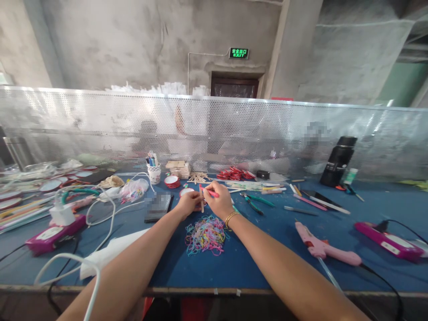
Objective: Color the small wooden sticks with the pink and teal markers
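My left hand is closed on a thin wooden craft stick, which stands roughly upright in the view. Held in my right hand is a pink-red marker, its end reaching the upper part of the stick. The marker's tip is too small to make out. Just below both hands lies a loose pile of colourful rubber bands. A small round red-rimmed piece with a white face sits behind my left hand, partly covered by it.
A dark phone-like slab lies left of my hands. Green-handled pliers and a pink glue gun are to the right. Purple power strips and white cables flank the work area. A cup of pens stands behind, before a perforated metal screen.
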The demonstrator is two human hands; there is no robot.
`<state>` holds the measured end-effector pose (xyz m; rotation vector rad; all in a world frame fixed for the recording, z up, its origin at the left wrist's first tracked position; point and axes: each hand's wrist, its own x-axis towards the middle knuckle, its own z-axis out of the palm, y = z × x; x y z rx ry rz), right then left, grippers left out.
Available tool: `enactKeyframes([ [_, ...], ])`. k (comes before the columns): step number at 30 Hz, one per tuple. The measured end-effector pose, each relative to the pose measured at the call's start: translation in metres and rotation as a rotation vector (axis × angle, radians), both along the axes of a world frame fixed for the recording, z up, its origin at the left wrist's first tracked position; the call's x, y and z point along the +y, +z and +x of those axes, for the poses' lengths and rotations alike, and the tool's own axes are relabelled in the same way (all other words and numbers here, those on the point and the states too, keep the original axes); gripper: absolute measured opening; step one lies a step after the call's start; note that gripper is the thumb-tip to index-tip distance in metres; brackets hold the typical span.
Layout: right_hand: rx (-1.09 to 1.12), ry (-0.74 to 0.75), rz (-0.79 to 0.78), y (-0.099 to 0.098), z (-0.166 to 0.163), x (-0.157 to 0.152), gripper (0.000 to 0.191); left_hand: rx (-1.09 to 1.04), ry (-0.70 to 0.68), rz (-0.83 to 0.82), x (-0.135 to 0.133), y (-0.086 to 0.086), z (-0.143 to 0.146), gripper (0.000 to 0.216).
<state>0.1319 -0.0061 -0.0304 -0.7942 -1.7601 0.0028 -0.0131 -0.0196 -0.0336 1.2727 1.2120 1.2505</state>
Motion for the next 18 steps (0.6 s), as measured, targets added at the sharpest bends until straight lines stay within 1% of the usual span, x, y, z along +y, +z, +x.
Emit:
enactKeyframes([
  [5, 0.026, -0.035, -0.010, 0.0000, 0.0010, 0.0006, 0.012, 0.008, 0.014, -0.015, 0.0004, 0.0000, 0.0000, 0.028],
  [10, -0.005, 0.001, -0.005, -0.0008, 0.0004, 0.0008, 0.012, -0.004, -0.012, 0.007, 0.0006, -0.0008, -0.0006, 0.032],
  [15, 0.012, -0.053, 0.007, -0.0001, 0.0012, 0.0013, 0.011, 0.016, -0.002, -0.008, -0.0003, -0.0002, -0.0003, 0.032],
  [18, 0.013, -0.033, 0.000, 0.0007, 0.0014, 0.0004, 0.011, 0.015, -0.006, -0.006, -0.0006, -0.0001, -0.0003, 0.033],
])
